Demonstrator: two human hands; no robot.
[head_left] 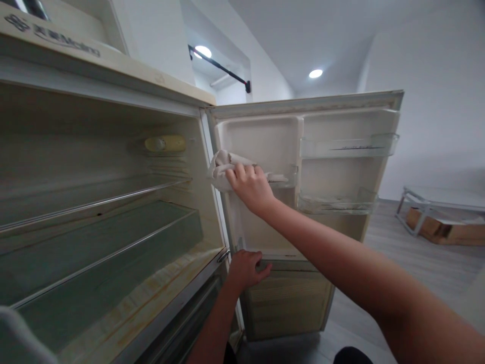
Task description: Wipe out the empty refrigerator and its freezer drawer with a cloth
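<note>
My right hand [250, 186] reaches across to the inside of the open fridge door [261, 232]. Its fingers are closed on a crumpled white cloth [223, 169], which bunches out to the left at the hinge side, beside a small clear door shelf [286, 180]. Lower down, my left hand [245, 270] is at the hinge side of the door, next to the lower door compartment [291, 266]. Its thumb and fingers are apart, and I see nothing held; whether it touches the door I cannot tell.
To the left is the fridge interior with a glass shelf [94, 202], a yellowish lamp cover [166, 144] and a greenish clear drawer [113, 253]; brownish stains mark its lower ledge. Clear door racks [348, 146] sit on the right. Beyond, a low table [447, 197] stands over a cardboard box [450, 230].
</note>
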